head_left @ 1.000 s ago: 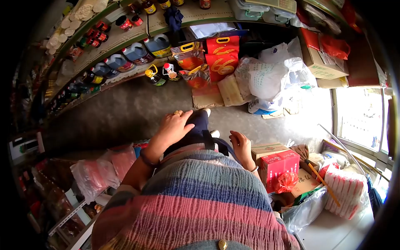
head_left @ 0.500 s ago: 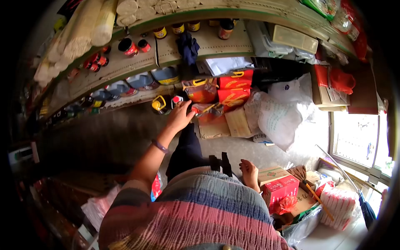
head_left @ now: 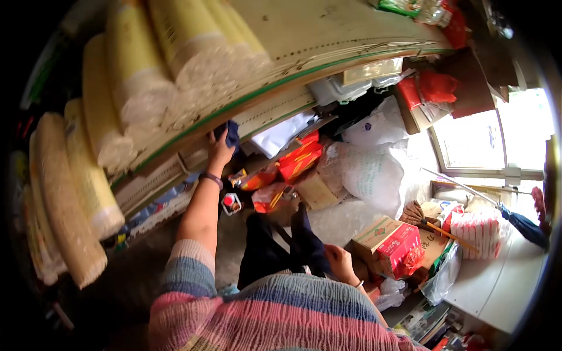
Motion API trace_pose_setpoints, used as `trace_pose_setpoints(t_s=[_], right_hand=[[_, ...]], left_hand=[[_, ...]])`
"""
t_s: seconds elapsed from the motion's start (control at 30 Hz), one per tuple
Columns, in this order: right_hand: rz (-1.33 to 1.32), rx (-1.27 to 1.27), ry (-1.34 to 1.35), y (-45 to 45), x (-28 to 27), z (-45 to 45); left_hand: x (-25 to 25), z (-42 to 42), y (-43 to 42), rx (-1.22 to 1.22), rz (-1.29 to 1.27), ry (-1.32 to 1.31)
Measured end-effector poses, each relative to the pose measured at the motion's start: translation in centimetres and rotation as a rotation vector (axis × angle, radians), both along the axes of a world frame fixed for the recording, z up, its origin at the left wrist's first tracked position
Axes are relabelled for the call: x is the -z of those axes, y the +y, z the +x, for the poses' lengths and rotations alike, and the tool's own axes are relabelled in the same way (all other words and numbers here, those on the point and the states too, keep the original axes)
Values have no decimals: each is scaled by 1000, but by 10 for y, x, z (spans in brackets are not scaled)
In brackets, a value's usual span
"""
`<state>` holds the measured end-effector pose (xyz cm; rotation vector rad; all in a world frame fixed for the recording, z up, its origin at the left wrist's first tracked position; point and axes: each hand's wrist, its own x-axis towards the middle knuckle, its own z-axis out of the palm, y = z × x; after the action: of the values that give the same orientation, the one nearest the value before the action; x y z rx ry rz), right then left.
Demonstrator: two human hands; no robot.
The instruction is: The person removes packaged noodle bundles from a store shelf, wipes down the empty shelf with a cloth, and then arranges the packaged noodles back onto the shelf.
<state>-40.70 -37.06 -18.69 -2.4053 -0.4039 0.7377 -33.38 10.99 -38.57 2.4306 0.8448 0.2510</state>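
Yellow rolls are borne on the left of a long shelf. Green print on a white bag, far centre, and white characters on a red box, near right, cannot be read. Left of the box, the right hand is loosely curled; whether its fingers meet cannot be told. By the shelf's edge, left of centre, a dark blue cloth is clamped in the left hand's fingers.

Roofed over at upper left by a shelf board heaped with pale rolls, close above the left hand and dark cloth. Passable just below centre, along a strip of floor. Hemmed in right of centre by a white bag, and beside the right hand by a red-sided carton. Cluttered farther right by a broom.
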Motion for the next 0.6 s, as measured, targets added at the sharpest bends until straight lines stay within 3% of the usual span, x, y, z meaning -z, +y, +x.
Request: trace_pose_setpoints(t_s=[0.13, 0.2, 0.3, 0.33, 0.4, 0.47, 0.5, 0.53, 0.6], right_hand=[[-10, -120, -71, 8, 9, 16], [-70, -141, -25, 28, -13, 29], [-102, -233, -42, 32, -10, 42], [88, -134, 73, 35, 0, 49], [477, 59, 305, 45, 21, 59], [751, 344, 635, 94, -22, 70], [888, 481, 797, 114, -39, 73], [902, 432, 745, 124, -37, 73], [858, 307, 620, 129, -15, 75]], left_hand=[[29, 5, 19, -3, 198, -27], [18, 3, 21, -48, 12, -49], [-28, -6, 3, -13, -270, -316], [-37, -10, -5, 0, -339, -424], [-126, -26, -47, 52, -637, -389], [-177, -46, -97, 155, -994, -465], [-197, -58, -120, 252, -1003, -417], [-220, -67, -141, 452, -894, -498], [-220, -87, -173, 649, -997, -419]])
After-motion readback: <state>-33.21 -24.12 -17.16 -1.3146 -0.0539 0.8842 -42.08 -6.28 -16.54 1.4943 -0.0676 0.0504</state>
